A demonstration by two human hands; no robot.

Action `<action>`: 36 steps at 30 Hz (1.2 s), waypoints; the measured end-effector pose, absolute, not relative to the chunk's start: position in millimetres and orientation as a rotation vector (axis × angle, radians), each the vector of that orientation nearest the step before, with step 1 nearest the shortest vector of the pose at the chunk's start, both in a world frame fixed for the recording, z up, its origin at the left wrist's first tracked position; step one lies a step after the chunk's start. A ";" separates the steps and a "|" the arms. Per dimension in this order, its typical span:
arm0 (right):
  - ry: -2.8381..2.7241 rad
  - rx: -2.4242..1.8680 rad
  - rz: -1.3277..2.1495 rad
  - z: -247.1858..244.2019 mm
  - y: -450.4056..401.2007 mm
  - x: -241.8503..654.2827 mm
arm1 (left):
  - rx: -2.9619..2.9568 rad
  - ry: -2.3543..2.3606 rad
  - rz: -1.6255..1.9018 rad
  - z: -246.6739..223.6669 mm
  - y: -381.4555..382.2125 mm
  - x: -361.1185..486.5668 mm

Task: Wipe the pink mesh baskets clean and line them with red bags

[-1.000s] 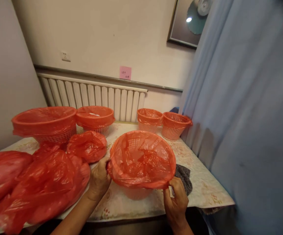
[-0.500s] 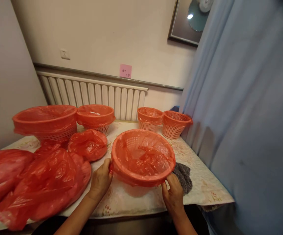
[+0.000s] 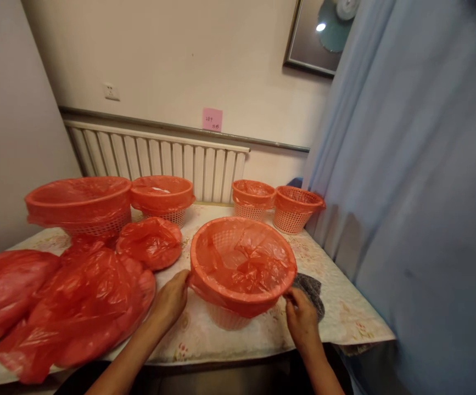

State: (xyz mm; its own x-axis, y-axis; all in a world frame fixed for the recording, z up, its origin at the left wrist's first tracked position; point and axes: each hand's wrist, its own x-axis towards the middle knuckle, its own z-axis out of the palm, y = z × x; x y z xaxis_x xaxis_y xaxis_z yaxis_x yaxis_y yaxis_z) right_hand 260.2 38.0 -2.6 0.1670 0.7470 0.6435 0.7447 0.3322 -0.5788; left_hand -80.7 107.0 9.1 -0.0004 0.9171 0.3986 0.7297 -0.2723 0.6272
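Note:
In front of me on the table stands a plastic basket [image 3: 228, 318] lined with a thin red plastic bag [image 3: 258, 274]. The bag's edge is folded outward over the rim and hangs around the outside. At the basket's left side my left hand [image 3: 174, 299] is closed, pinching the bag's overhanging edge. My right hand [image 3: 302, 318] is closed at the right side, with thumb and fingers at the bag's edge just below the rim. Partly behind that hand lies a dark grey cloth [image 3: 314, 291].
Large red plastic bags [image 3: 98, 296] lie at the left, beside a smaller red bundle [image 3: 151, 244]. Behind stand a large lined basket [image 3: 77, 206], a second basket [image 3: 163, 197] and two smaller ones [image 3: 252, 197] at the back right. A blue curtain [image 3: 406, 192] hangs along the table's right side.
My right hand has shifted slightly right and up along the bag's edge. The hanging bag edge sits higher at the front, showing more of the basket's lower wall.

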 end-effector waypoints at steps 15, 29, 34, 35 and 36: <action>-1.751 -1.067 -0.351 38.6 27.5 230.0 | 1.357 1.382 1.534 103.1 130.3 -23.9; -1.886 -1.098 -0.210 13.8 -17.9 256.5 | 1.326 1.222 1.652 105.8 60.1 -17.8; -1.886 -1.138 -0.196 46.6 -21.4 254.1 | 1.461 1.305 1.581 103.2 26.3 1.4; -1.938 -1.133 -0.176 56.6 -18.2 248.3 | 1.501 1.293 1.576 101.3 22.0 5.4; -2.016 -1.129 -0.145 65.6 -12.8 240.8 | 1.548 1.275 1.572 99.1 18.5 8.9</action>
